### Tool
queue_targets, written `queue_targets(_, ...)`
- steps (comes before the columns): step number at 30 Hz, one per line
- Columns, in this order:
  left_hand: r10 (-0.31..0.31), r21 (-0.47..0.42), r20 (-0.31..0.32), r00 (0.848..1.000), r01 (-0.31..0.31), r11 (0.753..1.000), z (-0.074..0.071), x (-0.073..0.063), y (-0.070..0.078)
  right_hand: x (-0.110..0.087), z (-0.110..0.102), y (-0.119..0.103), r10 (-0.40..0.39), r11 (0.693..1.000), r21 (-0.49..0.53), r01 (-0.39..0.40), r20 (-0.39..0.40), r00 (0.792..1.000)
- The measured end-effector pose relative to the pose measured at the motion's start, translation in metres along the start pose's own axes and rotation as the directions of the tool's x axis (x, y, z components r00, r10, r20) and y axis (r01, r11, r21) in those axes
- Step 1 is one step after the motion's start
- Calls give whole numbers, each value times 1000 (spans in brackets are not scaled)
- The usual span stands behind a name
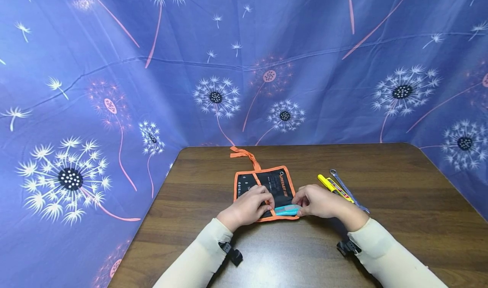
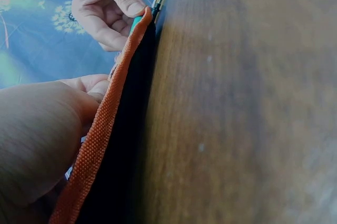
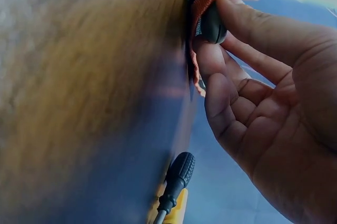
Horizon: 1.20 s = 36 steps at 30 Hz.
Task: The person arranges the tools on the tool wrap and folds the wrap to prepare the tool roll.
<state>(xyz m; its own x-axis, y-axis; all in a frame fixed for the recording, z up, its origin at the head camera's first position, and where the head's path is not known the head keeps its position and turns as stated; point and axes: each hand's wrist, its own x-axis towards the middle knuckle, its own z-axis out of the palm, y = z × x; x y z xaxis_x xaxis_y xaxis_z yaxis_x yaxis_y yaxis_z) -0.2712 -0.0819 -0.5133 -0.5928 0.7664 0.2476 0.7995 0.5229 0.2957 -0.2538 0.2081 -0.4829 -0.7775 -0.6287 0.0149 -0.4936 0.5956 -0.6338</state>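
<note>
Clearly, the orange lettering on the black tool pouch [image 1: 273, 178] seems to read "GREENER"; at its left the white numbers 6, 8 and 10 can be read, while smaller print is too small. To the right, on the wooden table [image 1: 415, 186], lie long yellow tools [image 1: 325, 182] and a combination wrench [image 1: 348, 189], slanting towards the near right. The left hand [image 1: 249, 205] covers part of the numbers; its curled fingers appear to pinch the orange strap [image 1: 257, 178]. The turquoise utility knife [image 1: 286, 211] is on the pouch, along its near edge, its long axis running left to right. The right hand [image 1: 318, 201] pinches its right end between thumb and fingers; its left end meets the strap.
</note>
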Motion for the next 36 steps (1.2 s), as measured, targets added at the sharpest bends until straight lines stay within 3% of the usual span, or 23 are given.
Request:
queue_targets(16, -22, -1, 9, 1000, 22, 1000, 1, 0, 1, 16, 6, -14, 46, 998, -32, -44, 54, 997)
queue_targets(36, -31, 34, 5, 1000, 31, 999, 1, 1, 2, 31, 15, -28, 7, 999, -44, -4, 59, 998)
